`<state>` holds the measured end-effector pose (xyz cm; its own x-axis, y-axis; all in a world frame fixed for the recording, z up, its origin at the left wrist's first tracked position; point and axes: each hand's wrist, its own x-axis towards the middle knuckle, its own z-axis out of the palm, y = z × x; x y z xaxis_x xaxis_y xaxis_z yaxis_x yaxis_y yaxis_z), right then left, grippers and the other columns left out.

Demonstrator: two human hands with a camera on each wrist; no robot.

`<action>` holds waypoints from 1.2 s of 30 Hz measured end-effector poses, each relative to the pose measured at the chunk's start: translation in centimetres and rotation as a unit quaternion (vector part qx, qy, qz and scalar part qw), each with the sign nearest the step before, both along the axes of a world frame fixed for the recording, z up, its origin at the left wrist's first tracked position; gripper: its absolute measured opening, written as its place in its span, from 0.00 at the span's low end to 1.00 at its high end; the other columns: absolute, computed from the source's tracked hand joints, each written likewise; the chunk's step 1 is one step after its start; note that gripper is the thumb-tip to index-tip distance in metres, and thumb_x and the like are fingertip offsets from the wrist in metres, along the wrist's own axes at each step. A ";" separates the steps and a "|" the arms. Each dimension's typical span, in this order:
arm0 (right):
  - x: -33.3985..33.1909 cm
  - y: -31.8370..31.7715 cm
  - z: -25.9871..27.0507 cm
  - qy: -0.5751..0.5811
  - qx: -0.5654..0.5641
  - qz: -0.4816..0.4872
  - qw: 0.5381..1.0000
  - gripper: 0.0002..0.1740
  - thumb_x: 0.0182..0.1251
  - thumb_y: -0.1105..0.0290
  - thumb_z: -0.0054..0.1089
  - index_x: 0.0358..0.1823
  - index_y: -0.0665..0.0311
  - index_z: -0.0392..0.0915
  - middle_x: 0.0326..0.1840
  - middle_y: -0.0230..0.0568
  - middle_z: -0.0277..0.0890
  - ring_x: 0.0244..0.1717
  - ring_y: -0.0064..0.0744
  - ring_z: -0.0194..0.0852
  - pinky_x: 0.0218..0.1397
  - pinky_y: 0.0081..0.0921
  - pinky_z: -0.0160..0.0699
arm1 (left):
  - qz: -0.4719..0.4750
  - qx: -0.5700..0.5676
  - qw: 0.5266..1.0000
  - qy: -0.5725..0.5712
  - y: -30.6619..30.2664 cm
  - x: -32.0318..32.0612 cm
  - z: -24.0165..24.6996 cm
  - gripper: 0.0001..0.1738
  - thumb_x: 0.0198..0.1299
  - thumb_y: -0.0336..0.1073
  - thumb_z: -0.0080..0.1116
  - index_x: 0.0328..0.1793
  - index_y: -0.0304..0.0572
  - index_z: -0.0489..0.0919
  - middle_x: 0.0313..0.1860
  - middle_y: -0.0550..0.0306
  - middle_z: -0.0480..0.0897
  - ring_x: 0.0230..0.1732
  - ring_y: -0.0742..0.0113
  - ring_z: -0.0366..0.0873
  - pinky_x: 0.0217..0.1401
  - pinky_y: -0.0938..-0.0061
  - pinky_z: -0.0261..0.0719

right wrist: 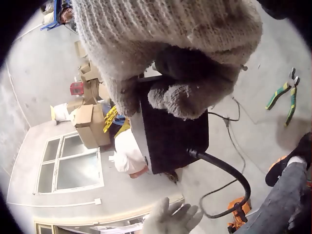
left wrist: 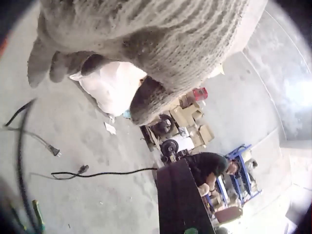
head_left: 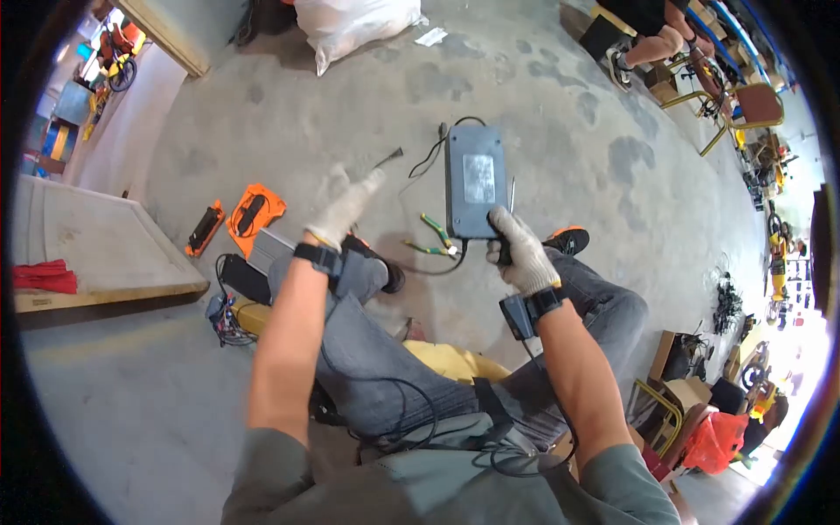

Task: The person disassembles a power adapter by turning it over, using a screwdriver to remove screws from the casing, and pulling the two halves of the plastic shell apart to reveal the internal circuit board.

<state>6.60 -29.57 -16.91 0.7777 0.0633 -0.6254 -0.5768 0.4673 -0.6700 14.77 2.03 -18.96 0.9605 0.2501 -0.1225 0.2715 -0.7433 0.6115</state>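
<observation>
My gloved right hand [head_left: 521, 254] grips the lower corner of a dark grey charger box [head_left: 477, 171] with a pale label, held over the floor. A dark handle [right wrist: 190, 66] lies under the same fingers, and a thin metal shaft [head_left: 513, 192] shows beside the box. A thick black cable [right wrist: 229, 173] leaves the box's near end and curves round. My gloved left hand [head_left: 350, 206] is held out to the left of the box, fingers extended, as the right wrist view shows. A black plug [head_left: 396, 154] shows just beyond its fingertips. Green-handled pliers [head_left: 436, 229] lie between my feet.
Orange tool parts [head_left: 254, 214] lie on the floor at left, near a wooden board [head_left: 105, 236] with a red cloth [head_left: 45, 276]. A white sack [head_left: 359, 22] stands ahead. Another person [head_left: 652, 48] is at upper right beside a chair [head_left: 757, 105].
</observation>
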 end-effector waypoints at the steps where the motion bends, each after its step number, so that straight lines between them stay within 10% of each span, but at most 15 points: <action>1: -0.6 0.0 0.6 -0.002 -0.022 0.017 1.000 0.20 0.78 0.54 0.72 0.57 0.57 0.77 0.41 0.26 0.74 0.27 0.19 0.68 0.29 0.22 0.74 | -0.112 -0.140 0.984 -0.014 -1.0 -0.7 0.3 0.33 0.73 0.57 0.63 0.70 0.36 0.81 0.57 0.54 0.84 0.62 0.59 0.81 0.70 0.66 0.79; 4: -2.3 -1.0 -1.1 -0.022 -0.014 0.053 0.998 0.25 0.77 0.52 0.71 0.60 0.64 0.76 0.42 0.33 0.81 0.25 0.19 0.75 0.30 0.20 0.79 | -0.238 -0.324 0.911 0.089 -3.8 -3.6 2.8 0.37 0.72 0.62 0.67 0.72 0.38 0.82 0.65 0.51 0.83 0.69 0.60 0.79 0.73 0.65 0.78; 7: -4.0 -1.1 -1.2 -0.022 -0.001 0.094 0.995 0.27 0.75 0.52 0.73 0.60 0.65 0.76 0.44 0.33 0.80 0.25 0.19 0.73 0.29 0.20 0.79 | -0.194 -0.384 0.880 0.202 -7.0 -5.8 3.1 0.41 0.68 0.64 0.73 0.74 0.42 0.81 0.70 0.51 0.82 0.72 0.61 0.79 0.74 0.65 0.78; 9: -5.0 -0.7 -0.8 -0.026 0.006 0.123 0.992 0.28 0.75 0.52 0.73 0.62 0.66 0.76 0.44 0.33 0.80 0.26 0.19 0.73 0.29 0.20 0.79 | -0.086 -0.640 0.745 0.167 -8.6 -8.7 2.6 0.44 0.62 0.62 0.79 0.76 0.45 0.78 0.68 0.56 0.84 0.68 0.60 0.82 0.71 0.64 0.82; 12: -6.2 -0.8 -1.3 -0.061 0.024 0.166 0.984 0.30 0.75 0.52 0.73 0.65 0.67 0.75 0.45 0.32 0.80 0.26 0.19 0.73 0.29 0.20 0.78 | -0.078 -0.711 0.686 0.133 -9.6 -10.3 3.3 0.49 0.60 0.59 0.83 0.79 0.43 0.73 0.68 0.55 0.84 0.68 0.58 0.82 0.73 0.61 0.82; 36: -5.7 -0.9 -0.1 -0.072 -0.044 0.186 0.979 0.29 0.72 0.51 0.75 0.60 0.65 0.76 0.38 0.29 0.75 0.23 0.18 0.71 0.25 0.20 0.75 | -0.039 -0.731 0.660 0.171 -10.5 -12.5 3.4 0.40 0.67 0.42 0.79 0.80 0.41 0.72 0.69 0.54 0.83 0.69 0.61 0.82 0.76 0.63 0.82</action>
